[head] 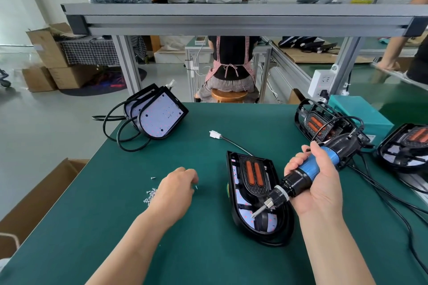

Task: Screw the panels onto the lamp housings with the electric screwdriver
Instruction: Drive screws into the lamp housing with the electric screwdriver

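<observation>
We've got the right hand [317, 183] wrapped around the electric screwdriver [295, 184]. Its bit tip is over the LED panel [240, 199] at the rounded end of the lamp housing [254, 192], which lies centre-right on the green mat [208, 250]. The left hand [176, 190] is beside the screw pile [150, 195], fingers curled down. We can't tell if they hold a screw. One loose screw [196, 187] lies just off the fingertips.

On the table [139, 227], one housing [254, 176] lies before us, right of centre, with the screwdriver [308, 169] in our right hand [322, 187] slanting over its near end. Screws [150, 195] lie left, beside our left hand [176, 190]. Behind the housing a connector [214, 134]; a stack [159, 115] far left, more housings [322, 122] far right, a box [361, 111] behind them.
</observation>
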